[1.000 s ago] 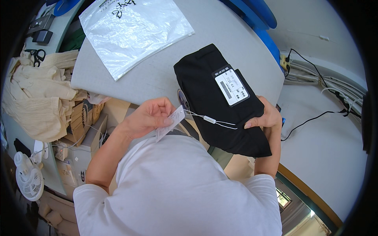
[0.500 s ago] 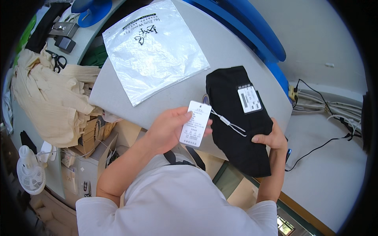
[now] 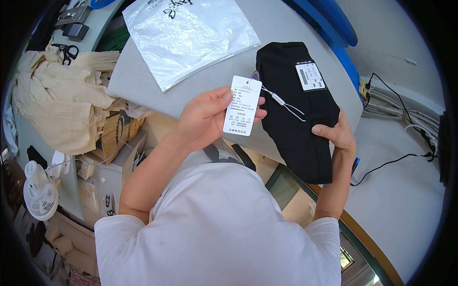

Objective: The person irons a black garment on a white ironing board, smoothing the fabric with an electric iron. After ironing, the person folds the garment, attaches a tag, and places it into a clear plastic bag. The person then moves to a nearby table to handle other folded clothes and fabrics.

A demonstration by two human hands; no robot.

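My left hand (image 3: 202, 114) pinches a white printed hang tag (image 3: 241, 106) between thumb and fingers. A thin white cord (image 3: 284, 103) runs from the tag across a folded black garment (image 3: 296, 128). My right hand (image 3: 338, 132) grips that garment at its right edge, thumb on top and fingers hidden beneath. On the garment's upper part lies a white label (image 3: 311, 76) with a barcode. Beyond my left hand, a clear plastic bag (image 3: 191, 43) with black print rests flat on the pale table (image 3: 136, 76).
Cream folded clothing (image 3: 62, 105) is heaped at the left, with black scissors (image 3: 67, 51) above it. A white fan (image 3: 40, 190) stands at lower left. Cables (image 3: 405, 119) run along the wall at right, and a blue object (image 3: 329, 21) borders the table's far side.
The view has tilted, so the table, bag and clothing sit higher in the picture. Both hands keep hold of the tag and the garment.
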